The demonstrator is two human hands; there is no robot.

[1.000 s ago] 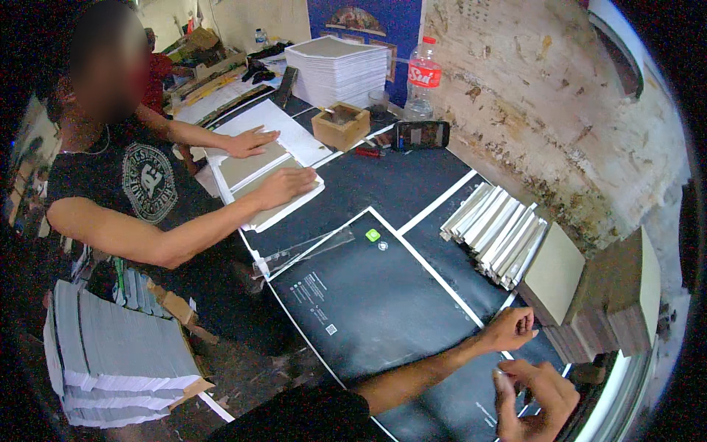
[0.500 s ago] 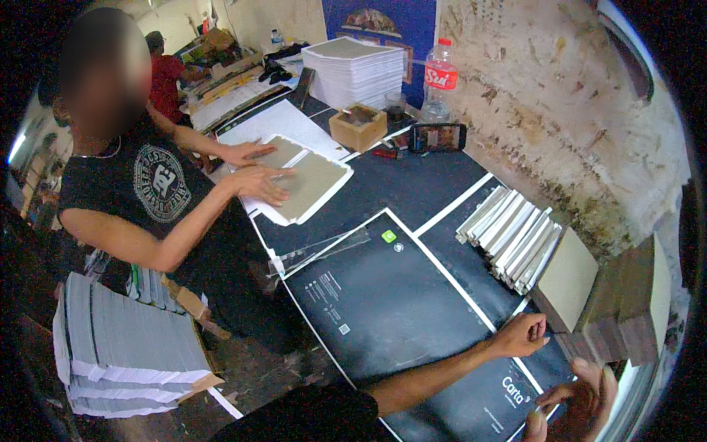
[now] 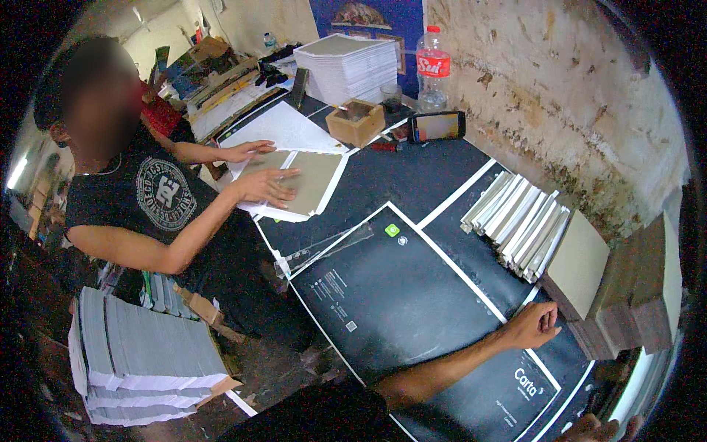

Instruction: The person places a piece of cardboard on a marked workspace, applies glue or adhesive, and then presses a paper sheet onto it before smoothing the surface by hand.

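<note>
A large black printed cover sheet [image 3: 412, 295] with white borders lies flat in front of me. My left forearm reaches across its near right part. My left hand [image 3: 533, 325] is closed with curled fingers beside a stack of grey boards [image 3: 578, 258]; whether anything is inside is hidden. Only part of my right hand [image 3: 593, 429] shows at the lower right edge, too cut off to read its fingers. A clear ruler [image 3: 324, 249] lies across the sheet's far left corner.
Across the table a co-worker's hands rest on a grey board cover [image 3: 320, 173]. White-grey strips [image 3: 515, 225] lean by the boards. Behind stand a paper stack [image 3: 346, 70], wooden box [image 3: 356, 121], bottle [image 3: 433, 70] and phone [image 3: 437, 126]. Thick paper blocks [image 3: 147, 353] stand lower left.
My right hand has dropped toward the lower edge and mostly left view. My left hand stays near the boards, still curled. The whole view has shifted slightly; the co-worker's hands remain on the board.
</note>
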